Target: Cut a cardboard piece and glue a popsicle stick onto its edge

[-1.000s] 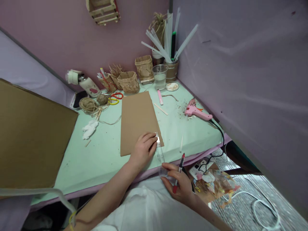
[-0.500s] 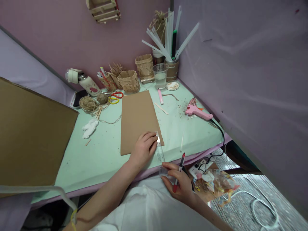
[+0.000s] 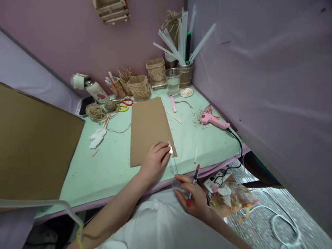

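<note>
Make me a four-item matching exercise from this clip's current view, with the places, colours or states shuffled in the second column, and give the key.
Column one
1. clear ruler
2. pen
3. glue gun
4. plastic cup

Column two
A. mostly pink, lying on its side
B. standing upright, partly filled with liquid
C. partly over the cardboard sheet, with the left hand on it
D. held in the right hand, red end up

Pairs: 1-C, 2-D, 3-A, 4-B
</note>
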The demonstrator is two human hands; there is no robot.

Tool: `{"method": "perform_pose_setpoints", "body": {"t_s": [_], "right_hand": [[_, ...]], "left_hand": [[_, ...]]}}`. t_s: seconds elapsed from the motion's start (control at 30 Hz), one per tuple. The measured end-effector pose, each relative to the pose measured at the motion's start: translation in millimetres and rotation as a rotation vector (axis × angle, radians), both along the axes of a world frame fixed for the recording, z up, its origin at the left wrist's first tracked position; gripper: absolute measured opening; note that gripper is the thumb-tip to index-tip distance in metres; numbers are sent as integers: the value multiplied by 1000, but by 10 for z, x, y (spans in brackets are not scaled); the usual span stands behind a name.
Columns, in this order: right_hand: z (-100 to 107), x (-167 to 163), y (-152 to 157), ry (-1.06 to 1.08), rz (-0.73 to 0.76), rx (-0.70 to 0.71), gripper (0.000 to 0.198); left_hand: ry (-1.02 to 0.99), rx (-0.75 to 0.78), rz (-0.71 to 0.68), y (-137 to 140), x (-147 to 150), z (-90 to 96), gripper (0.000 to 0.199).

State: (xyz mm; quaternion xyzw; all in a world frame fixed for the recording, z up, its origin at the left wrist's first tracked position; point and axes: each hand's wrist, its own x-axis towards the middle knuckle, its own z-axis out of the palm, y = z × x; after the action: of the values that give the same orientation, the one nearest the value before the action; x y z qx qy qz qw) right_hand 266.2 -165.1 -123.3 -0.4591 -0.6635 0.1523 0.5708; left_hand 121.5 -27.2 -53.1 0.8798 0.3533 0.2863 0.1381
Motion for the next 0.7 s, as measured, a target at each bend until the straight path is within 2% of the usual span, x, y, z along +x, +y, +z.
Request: {"method": "perform_pose_setpoints", "body": {"t_s": [0.47,0.6,0.7], "right_hand": [[12,7,13,3,12,-1,29],[35,28,12,-11,28,-8,39],[63,83,-7,-17,-14,-45,48]], "left_hand": [[1,14,5,0,4,5,18],[-6,6,5,-1,6,-1,18],[-18,12,6,-1,4,-6,17]]}}
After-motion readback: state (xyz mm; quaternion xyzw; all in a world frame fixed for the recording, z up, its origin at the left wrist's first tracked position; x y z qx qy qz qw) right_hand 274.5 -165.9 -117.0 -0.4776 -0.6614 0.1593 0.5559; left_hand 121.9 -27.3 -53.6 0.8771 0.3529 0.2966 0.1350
